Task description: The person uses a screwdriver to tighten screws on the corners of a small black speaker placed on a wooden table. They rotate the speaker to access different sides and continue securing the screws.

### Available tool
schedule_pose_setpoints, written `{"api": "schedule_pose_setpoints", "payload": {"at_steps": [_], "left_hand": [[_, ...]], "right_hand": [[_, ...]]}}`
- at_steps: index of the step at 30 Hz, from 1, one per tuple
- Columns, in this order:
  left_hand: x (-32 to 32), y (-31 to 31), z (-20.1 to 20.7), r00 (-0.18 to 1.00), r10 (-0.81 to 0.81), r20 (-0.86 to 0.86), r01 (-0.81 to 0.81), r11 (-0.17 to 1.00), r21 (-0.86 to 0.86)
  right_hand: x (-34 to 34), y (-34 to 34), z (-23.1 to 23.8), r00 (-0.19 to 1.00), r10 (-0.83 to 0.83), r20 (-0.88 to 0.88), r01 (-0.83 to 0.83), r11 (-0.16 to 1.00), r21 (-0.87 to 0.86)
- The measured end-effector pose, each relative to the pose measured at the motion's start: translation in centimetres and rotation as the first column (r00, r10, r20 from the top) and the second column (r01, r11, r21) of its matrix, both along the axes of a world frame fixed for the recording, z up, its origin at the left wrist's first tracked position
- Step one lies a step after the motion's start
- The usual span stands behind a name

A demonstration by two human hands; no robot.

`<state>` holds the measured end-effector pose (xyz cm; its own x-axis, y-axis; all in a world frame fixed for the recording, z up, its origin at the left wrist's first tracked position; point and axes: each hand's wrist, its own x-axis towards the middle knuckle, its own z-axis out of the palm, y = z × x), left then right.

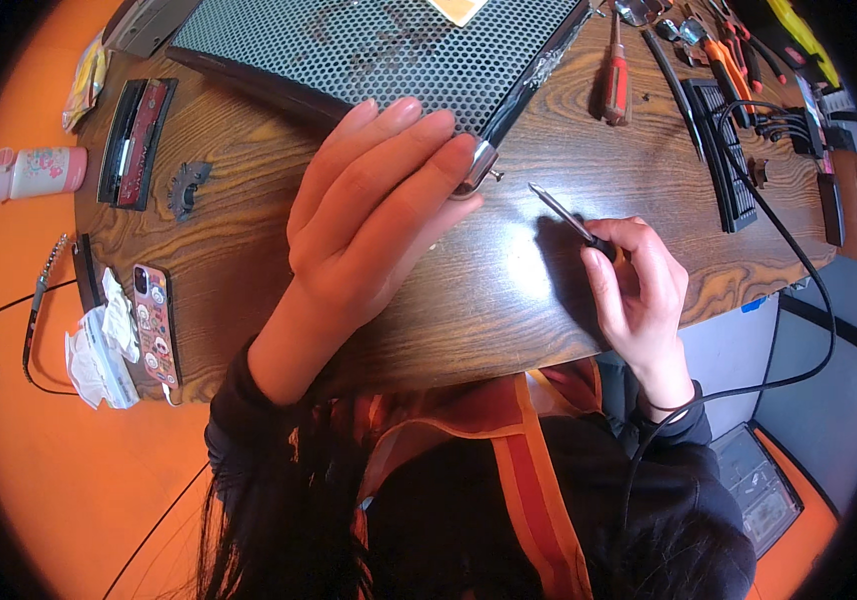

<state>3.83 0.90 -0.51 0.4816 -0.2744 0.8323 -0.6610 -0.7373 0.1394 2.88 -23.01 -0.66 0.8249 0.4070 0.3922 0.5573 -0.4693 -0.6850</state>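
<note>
My left hand (379, 195) is raised over the table near the corner of a black case with a perforated metal top (249, 40). Its fingers are closed around a small shiny metal piece (483, 165), most of which they hide. A small screw (497, 176) sticks out from that piece on the right. To the right, my right hand (644, 285) grips a screwdriver (561, 212) by its dark handle, mostly covered by the fingers. The screwdriver's tip points up and left toward the screw, with a gap between them.
On the wooden table (429, 340) lie a red-handled screwdriver (617, 90), a black slotted strip (729, 150), a toothed dark part (187, 190), a phone (156, 325) and tissues (99, 360). A black cable (799, 245) crosses the right side. A pink-and-white bottle (37, 174) stands left.
</note>
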Motion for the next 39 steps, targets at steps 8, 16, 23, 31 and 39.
{"api": "schedule_pose_setpoints", "payload": {"at_steps": [8,16,23,31,39], "left_hand": [[0.0,0.0,-0.1,1.000,-0.003,0.004,0.003,1.000,-0.013],[0.0,0.0,-0.1,1.000,-0.008,-0.003,0.008,1.000,-0.014],[0.3,0.1,-0.3,0.999,-0.031,0.019,0.031,0.999,-0.022],[0.3,-0.1,-0.3,0.999,-0.039,0.012,0.040,0.998,-0.056],[0.2,-0.2,-0.1,1.000,-0.026,-0.013,0.025,0.998,-0.054]], "right_hand": [[0.2,0.8,0.8,1.000,0.004,-0.017,-0.005,1.000,-0.026],[0.4,1.0,1.0,0.999,0.003,-0.042,-0.005,0.999,-0.051],[0.5,1.0,2.1,0.999,0.020,-0.050,-0.026,0.992,-0.125],[0.3,1.2,4.1,0.962,-0.079,-0.262,0.027,0.980,-0.197],[1.3,0.9,4.6,0.744,0.036,-0.668,-0.046,0.999,0.004]]}}
